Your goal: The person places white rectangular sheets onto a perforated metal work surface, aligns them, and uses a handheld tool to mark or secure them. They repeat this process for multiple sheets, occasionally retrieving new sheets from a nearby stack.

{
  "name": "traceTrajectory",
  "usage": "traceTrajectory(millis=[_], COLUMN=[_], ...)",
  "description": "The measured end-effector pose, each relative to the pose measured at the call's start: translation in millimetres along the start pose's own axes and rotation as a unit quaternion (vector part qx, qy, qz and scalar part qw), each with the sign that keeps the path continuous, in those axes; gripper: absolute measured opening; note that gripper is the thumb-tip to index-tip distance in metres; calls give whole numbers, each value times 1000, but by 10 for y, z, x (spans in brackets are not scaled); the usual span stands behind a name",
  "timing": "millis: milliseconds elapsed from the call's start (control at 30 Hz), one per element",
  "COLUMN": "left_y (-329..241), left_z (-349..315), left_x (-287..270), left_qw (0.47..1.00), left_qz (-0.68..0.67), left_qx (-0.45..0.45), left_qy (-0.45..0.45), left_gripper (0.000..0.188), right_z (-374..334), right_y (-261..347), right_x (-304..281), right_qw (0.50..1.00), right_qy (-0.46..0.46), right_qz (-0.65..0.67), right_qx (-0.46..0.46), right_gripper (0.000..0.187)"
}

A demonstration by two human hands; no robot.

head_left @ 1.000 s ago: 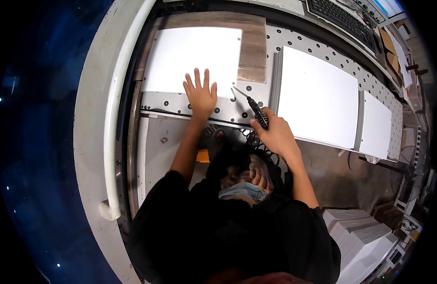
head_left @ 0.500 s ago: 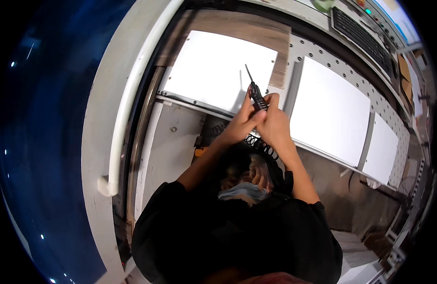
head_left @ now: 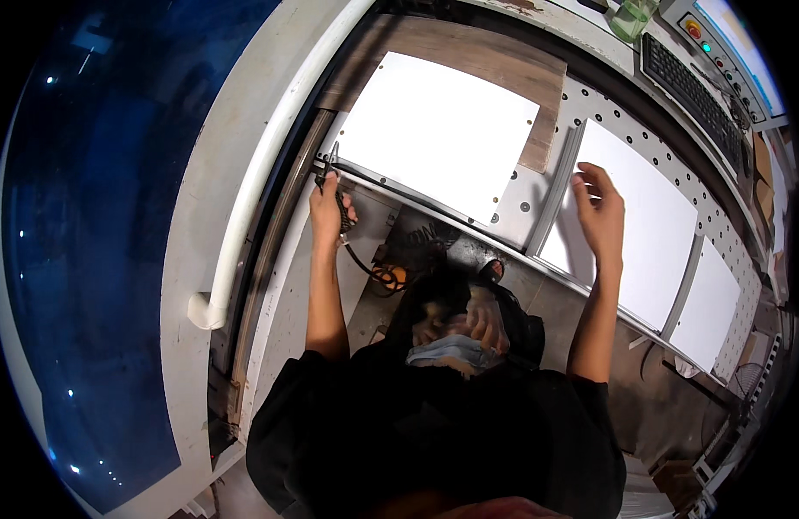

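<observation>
My left hand [head_left: 324, 214] is closed around a black air blow gun [head_left: 342, 210], its thin nozzle pointing up past the near left corner of a white panel [head_left: 434, 130]. A dark hose [head_left: 358, 259] trails from the gun's lower end toward the floor. That panel lies on a brown wood-patterned board [head_left: 551, 104] and has small holes near its edges. My right hand [head_left: 601, 216] holds nothing; its fingers are spread and bent over the left part of a second white panel [head_left: 650, 225]. Whether they touch that panel I cannot tell.
A third white panel [head_left: 704, 303] lies farther right on the perforated bed [head_left: 581, 99]. A white tubular rail [head_left: 243, 164] and a dark blue cover [head_left: 96, 259] stand at the left. Beyond the bed are a keyboard [head_left: 693, 95] and a control panel with buttons [head_left: 719, 56].
My hands were together on the blow gun near the middle. Now the left has carried it to the left, and the right has let go and moved right over the second panel.
</observation>
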State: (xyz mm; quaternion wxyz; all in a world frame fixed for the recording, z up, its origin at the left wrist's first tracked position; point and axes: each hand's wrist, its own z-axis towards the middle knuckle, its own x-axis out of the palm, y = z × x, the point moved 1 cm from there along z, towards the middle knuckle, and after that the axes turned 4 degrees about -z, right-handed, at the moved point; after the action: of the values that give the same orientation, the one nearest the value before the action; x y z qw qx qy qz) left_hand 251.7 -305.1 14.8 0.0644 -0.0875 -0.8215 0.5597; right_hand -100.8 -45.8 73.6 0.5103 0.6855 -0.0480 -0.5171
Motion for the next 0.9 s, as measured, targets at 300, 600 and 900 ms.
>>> traceTrajectory(millis=[300, 600, 900], left_y=[-531, -522, -174], left_z=[897, -103, -739], left_x=[502, 1141, 1241], left_qw=[991, 806, 699], left_qz=[13, 260, 341], left_qx=[36, 4, -94], left_qy=[128, 532, 622], left_gripper=[37, 56, 44], right_z=[278, 338, 283], right_y=[-868, -877, -662], right_x=[91, 80, 82], right_qw=[996, 995, 989], right_qy=[-24, -77, -125], right_qz=[81, 56, -73], right_qx=[-10, 21, 20], right_gripper=[21, 22, 28])
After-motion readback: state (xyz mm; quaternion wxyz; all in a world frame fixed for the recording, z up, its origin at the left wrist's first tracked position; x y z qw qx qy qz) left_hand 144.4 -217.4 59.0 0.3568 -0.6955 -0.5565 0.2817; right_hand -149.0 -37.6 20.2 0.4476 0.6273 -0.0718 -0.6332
